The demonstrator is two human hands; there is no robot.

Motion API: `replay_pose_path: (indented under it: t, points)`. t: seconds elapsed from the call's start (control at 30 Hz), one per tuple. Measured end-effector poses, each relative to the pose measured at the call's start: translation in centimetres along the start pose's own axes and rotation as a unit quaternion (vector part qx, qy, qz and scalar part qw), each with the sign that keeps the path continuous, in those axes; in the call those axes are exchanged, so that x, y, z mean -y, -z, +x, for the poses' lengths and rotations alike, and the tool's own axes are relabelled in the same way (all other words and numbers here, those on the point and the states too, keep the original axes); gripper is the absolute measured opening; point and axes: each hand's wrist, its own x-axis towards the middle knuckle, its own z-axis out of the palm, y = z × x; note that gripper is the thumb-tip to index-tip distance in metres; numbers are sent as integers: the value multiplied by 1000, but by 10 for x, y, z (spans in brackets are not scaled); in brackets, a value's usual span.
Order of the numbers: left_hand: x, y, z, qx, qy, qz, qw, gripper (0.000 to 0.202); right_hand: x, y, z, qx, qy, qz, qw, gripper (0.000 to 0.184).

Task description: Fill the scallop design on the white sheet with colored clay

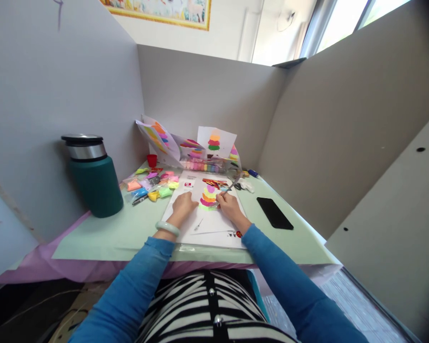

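Note:
My right hand (230,207) is closed around a thin grey pen-like tool (232,184), which slants up and to the right; its exact kind is unclear. Between my hands lies a white sheet of paper (214,219) with a stacked, multicoloured shape (209,198) in purple, yellow, orange, magenta and green. At the sheet's left side rests my left hand (184,206), fingers curled and thumb by the coloured shape. Whatever its fingers hold, if anything, is hidden. A small thin object (199,225) lies on the white paper below the coloured shape.
Bagged colourful clay packs (164,192) and a black pen (140,199) lie left. A teal bottle (95,178) stands farther left, a black phone (274,213) lies right. Behind are a small red cup (152,160), coloured pictures (216,139) and a colour set (203,165). Grey partitions (207,90) enclose the table.

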Motion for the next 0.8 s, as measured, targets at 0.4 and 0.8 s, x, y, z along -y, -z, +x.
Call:
replay_pose_path:
  t: [0.4, 0.8]
  points:
    - [2, -2, 2, 2, 3, -2, 1000, 33, -2, 3, 0, -30, -20, -5, 999, 25]
    - [1, -1, 1, 0, -2, 1, 1000, 34, -2, 4, 1, -26, -31, -16, 999, 25]
